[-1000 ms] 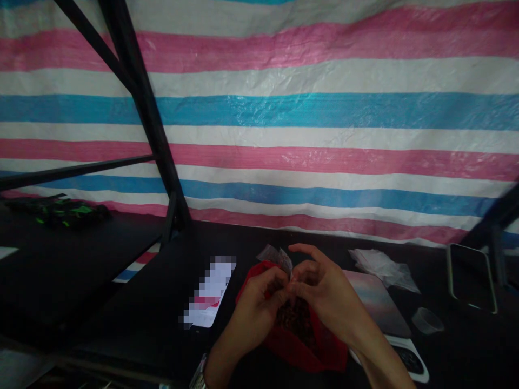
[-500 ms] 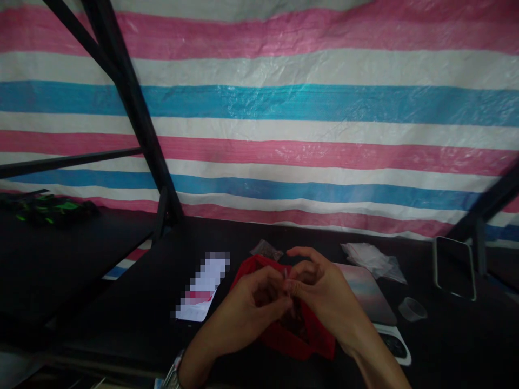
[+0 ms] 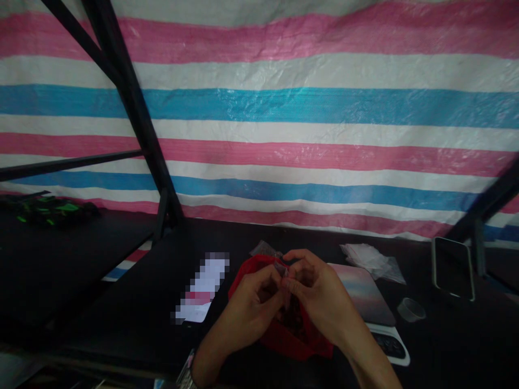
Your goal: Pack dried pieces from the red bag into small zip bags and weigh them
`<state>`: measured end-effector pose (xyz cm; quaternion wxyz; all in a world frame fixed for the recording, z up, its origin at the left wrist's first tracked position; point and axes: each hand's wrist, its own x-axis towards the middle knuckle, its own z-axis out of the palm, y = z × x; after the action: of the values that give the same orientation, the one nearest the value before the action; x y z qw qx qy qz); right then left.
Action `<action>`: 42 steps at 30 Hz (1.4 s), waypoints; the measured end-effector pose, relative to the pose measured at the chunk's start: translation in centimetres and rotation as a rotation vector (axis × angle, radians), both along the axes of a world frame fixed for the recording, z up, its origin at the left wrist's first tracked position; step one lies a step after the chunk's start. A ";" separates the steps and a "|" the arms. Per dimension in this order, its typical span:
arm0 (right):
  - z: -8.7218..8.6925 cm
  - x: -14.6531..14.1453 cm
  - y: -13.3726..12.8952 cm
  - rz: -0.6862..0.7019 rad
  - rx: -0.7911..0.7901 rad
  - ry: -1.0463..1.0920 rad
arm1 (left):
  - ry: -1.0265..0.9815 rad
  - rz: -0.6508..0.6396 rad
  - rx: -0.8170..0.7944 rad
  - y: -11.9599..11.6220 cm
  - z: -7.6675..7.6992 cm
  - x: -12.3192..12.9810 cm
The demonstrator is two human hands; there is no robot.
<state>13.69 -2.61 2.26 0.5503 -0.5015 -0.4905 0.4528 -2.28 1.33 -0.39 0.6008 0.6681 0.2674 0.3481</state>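
Both hands meet over an open red bag [image 3: 292,346] on the black table. My left hand [image 3: 255,305] pinches a small clear plastic bag [image 3: 280,268] near its top. My right hand [image 3: 314,286] has its thumb and index finger closed on the same plastic bag, with another finger stretched out. Small dark brown pieces [image 3: 292,320] lie inside the red bag; what they are is too dim to tell. Behind the red bag lies a clear bag with small contents [image 3: 264,249].
Right of my hands are a scale with a pinkish-grey plate [image 3: 365,294], a pile of clear bags [image 3: 371,259], a small clear cup [image 3: 411,309] and a phone [image 3: 453,268]. A blurred white sheet or screen [image 3: 205,289] lies left. Black frame bars [image 3: 152,162] rise at the left.
My left hand has shifted slightly right and the fingers of both hands are closer together. More of the small plastic bag shows above the fingertips.
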 end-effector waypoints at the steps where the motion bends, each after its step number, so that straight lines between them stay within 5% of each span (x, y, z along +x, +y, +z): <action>1: 0.0 0.0 -0.1 -0.002 0.005 -0.041 | 0.020 0.009 0.022 -0.1 -0.1 0.1; 16: 0.7 1.8 -1.0 -0.238 0.084 -0.658 | 0.200 0.352 0.245 -0.9 1.4 0.7; 18: 0.8 1.7 -1.0 -0.216 0.058 -0.704 | 0.212 0.312 0.133 -0.9 1.3 0.6; 22: 1.5 0.9 -1.3 -0.168 0.123 -0.795 | -0.003 0.088 -0.360 -0.4 0.3 1.0; 27: 1.9 -0.2 -1.8 -0.054 0.172 -0.820 | -0.312 0.154 -0.585 0.2 -0.3 2.1; 34: 1.5 0.9 -2.1 0.037 0.149 -0.848 | -0.277 0.355 -0.376 1.1 0.0 1.5; 42: 2.2 2.5 -2.1 -0.097 0.242 -0.803 | -0.173 0.187 -0.084 1.2 -0.7 0.4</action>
<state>16.17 -4.74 4.45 0.3912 -0.5921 -0.6916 0.1342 -1.87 2.50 -1.05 0.6141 0.5819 0.2900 0.4474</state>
